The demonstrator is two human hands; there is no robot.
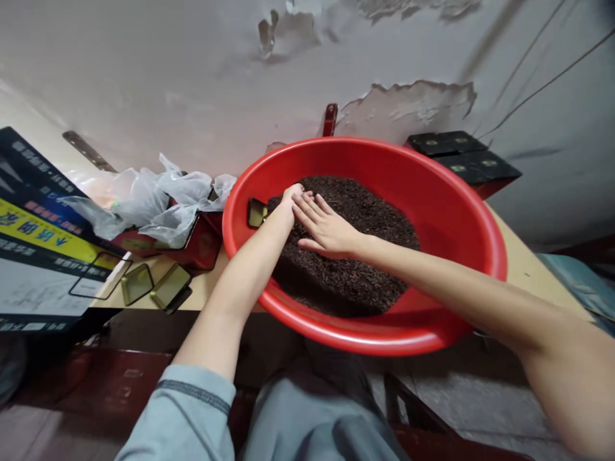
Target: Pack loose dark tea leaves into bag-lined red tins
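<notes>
A big red plastic basin (461,211) holds a heap of dark, loose dried leaves (369,218) that look like tea. My left hand (294,191) is over the far left part of the heap, turned palm up, its fingers partly hidden behind my other hand. My right hand (329,227) stretches flat above the leaves, fingers extended and tips meeting the left hand. Nothing shows under the right fingers; whether a few leaves lie in the left palm I cannot tell. A small gold-lined tin (257,212) rests inside the basin at its left wall.
Left of the basin, clear plastic bags (168,198) spill from red boxes (204,240). Gold-coloured lids (170,286) lie near the table's (533,269) front edge. A large printed carton (43,243) stands far left. Black-topped boxes (466,157) sit behind right, against a peeling wall (192,77).
</notes>
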